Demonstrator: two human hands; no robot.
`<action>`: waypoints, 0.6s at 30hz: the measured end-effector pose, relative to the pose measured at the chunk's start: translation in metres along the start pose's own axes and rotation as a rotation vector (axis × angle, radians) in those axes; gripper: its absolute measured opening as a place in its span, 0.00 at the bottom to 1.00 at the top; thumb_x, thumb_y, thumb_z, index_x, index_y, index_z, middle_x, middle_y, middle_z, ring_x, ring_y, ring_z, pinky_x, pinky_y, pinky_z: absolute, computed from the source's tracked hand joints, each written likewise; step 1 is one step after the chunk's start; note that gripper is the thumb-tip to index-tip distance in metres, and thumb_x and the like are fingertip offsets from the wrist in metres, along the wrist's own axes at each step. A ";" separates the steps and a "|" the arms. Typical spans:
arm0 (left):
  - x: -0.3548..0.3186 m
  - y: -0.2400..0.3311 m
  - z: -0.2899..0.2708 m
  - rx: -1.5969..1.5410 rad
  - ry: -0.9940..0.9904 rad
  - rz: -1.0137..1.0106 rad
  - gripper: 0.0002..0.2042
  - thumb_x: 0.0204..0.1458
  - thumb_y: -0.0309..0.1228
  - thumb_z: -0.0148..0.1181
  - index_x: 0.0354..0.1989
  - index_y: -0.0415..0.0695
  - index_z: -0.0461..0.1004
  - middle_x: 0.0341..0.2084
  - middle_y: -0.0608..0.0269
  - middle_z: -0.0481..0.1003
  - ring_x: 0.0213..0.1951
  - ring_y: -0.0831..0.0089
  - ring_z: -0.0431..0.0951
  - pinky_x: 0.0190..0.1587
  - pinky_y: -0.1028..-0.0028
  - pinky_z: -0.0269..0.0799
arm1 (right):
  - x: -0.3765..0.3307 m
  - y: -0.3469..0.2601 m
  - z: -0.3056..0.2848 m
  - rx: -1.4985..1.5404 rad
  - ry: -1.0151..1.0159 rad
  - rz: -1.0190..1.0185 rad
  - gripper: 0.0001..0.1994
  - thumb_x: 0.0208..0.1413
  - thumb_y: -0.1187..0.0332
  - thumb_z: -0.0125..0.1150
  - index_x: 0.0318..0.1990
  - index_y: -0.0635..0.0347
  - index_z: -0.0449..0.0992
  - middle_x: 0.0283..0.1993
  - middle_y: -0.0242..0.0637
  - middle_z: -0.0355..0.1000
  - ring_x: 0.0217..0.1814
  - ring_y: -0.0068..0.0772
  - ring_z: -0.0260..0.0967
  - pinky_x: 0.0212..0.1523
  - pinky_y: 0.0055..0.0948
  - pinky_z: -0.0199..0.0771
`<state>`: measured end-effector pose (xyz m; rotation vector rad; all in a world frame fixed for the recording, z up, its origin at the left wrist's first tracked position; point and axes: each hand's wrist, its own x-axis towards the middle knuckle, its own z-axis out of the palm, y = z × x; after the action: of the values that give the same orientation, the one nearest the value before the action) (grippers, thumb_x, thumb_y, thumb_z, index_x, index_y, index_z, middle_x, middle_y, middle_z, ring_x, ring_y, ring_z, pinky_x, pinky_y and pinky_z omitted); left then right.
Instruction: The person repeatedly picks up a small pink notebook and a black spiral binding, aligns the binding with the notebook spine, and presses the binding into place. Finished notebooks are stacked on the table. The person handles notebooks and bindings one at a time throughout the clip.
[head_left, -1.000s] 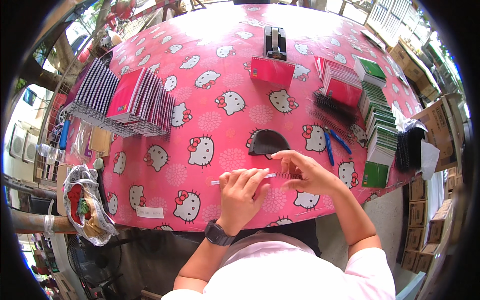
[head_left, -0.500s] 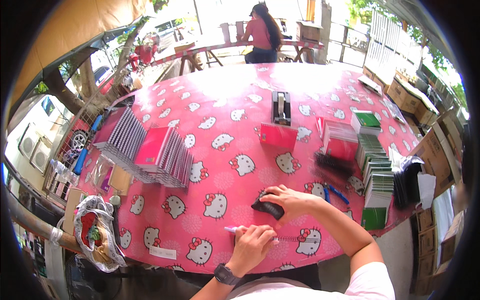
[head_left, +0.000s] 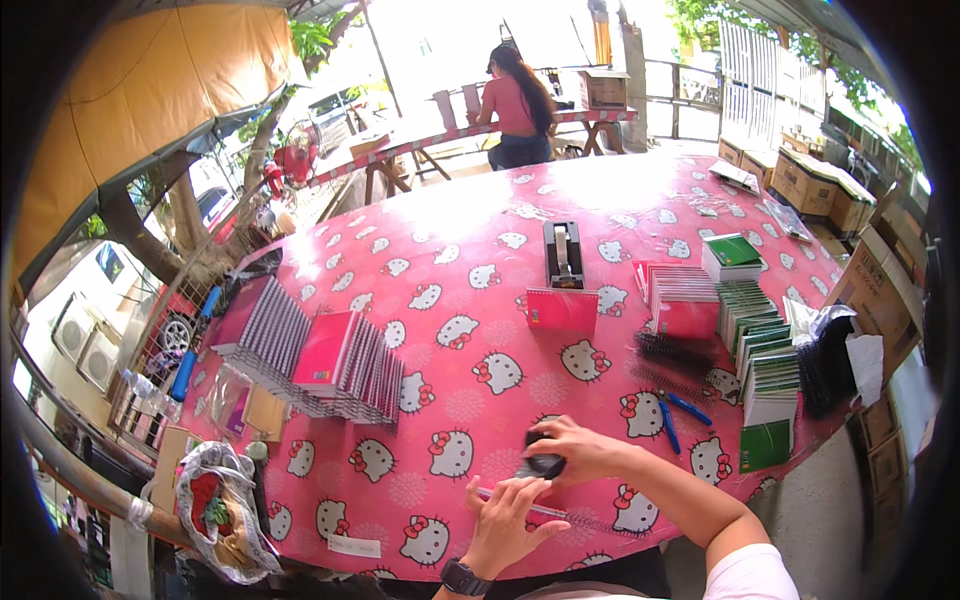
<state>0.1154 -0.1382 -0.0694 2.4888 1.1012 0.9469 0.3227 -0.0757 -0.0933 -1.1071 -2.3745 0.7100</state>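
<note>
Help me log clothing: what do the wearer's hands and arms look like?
The left hand and right hand wear no gloves. A squarish dark watch circles the left wrist. The right arm has a short whitish sleeve; no left sleeve shows.

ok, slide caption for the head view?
Right hand on a black object, left hand by a wire coil, at a pink table with spiral notebooks stacked at left.
</note>
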 end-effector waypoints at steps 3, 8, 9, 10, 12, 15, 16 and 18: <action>-0.011 -0.021 -0.001 0.091 -0.011 -0.007 0.14 0.40 0.44 0.69 0.33 0.54 0.75 0.30 0.76 0.75 0.41 0.76 0.73 0.60 0.53 0.40 | -0.026 0.007 -0.021 0.368 0.021 0.118 0.28 0.40 0.53 0.72 0.49 0.53 0.76 0.60 0.47 0.62 0.64 0.48 0.56 0.62 0.43 0.56; -0.009 -0.024 0.007 0.040 0.057 0.029 0.14 0.34 0.41 0.72 0.29 0.55 0.76 0.27 0.76 0.75 0.37 0.75 0.74 0.59 0.57 0.42 | -0.067 -0.033 -0.023 0.998 -0.141 0.037 0.25 0.45 0.50 0.68 0.48 0.53 0.77 0.61 0.45 0.61 0.64 0.41 0.56 0.62 0.39 0.55; -0.009 -0.025 0.007 0.033 0.065 0.038 0.13 0.34 0.40 0.72 0.29 0.55 0.76 0.26 0.76 0.75 0.37 0.76 0.74 0.59 0.57 0.43 | -0.067 -0.036 -0.019 0.815 -0.089 0.078 0.23 0.45 0.52 0.68 0.47 0.52 0.78 0.60 0.46 0.62 0.63 0.41 0.58 0.61 0.38 0.56; -0.010 -0.025 0.008 0.029 0.055 0.037 0.13 0.35 0.41 0.72 0.29 0.55 0.76 0.26 0.76 0.75 0.37 0.76 0.74 0.59 0.56 0.43 | -0.068 -0.032 -0.017 0.706 -0.019 0.141 0.23 0.45 0.52 0.68 0.47 0.52 0.78 0.59 0.46 0.62 0.62 0.41 0.58 0.61 0.38 0.56; -0.011 -0.025 0.006 0.028 0.047 0.039 0.13 0.38 0.41 0.71 0.31 0.54 0.75 0.26 0.76 0.75 0.37 0.76 0.74 0.59 0.55 0.44 | -0.065 -0.023 -0.014 0.477 0.118 0.255 0.22 0.44 0.53 0.69 0.46 0.52 0.78 0.58 0.45 0.64 0.62 0.41 0.59 0.62 0.38 0.55; -0.012 -0.025 0.005 -0.004 0.037 0.036 0.13 0.37 0.40 0.71 0.31 0.54 0.75 0.26 0.76 0.75 0.36 0.76 0.74 0.58 0.56 0.44 | -0.064 -0.035 -0.012 0.951 -0.021 0.099 0.22 0.44 0.51 0.69 0.44 0.54 0.79 0.55 0.42 0.66 0.60 0.39 0.60 0.58 0.38 0.59; -0.012 -0.025 0.004 0.009 0.039 0.038 0.13 0.37 0.40 0.71 0.31 0.54 0.75 0.26 0.76 0.75 0.36 0.76 0.74 0.58 0.56 0.45 | -0.061 -0.036 -0.009 0.877 -0.037 0.094 0.22 0.44 0.51 0.69 0.44 0.55 0.79 0.55 0.41 0.66 0.60 0.38 0.60 0.58 0.37 0.59; -0.010 -0.024 0.004 0.025 0.048 0.045 0.13 0.37 0.39 0.71 0.30 0.54 0.75 0.26 0.77 0.75 0.36 0.77 0.74 0.58 0.57 0.45 | -0.054 -0.022 -0.003 0.603 -0.016 0.356 0.22 0.45 0.52 0.68 0.45 0.55 0.79 0.55 0.42 0.65 0.61 0.38 0.59 0.60 0.37 0.57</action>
<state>0.0990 -0.1294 -0.0883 2.5330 1.0822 1.0164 0.3441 -0.1291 -0.0861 -1.2392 -1.7819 1.4387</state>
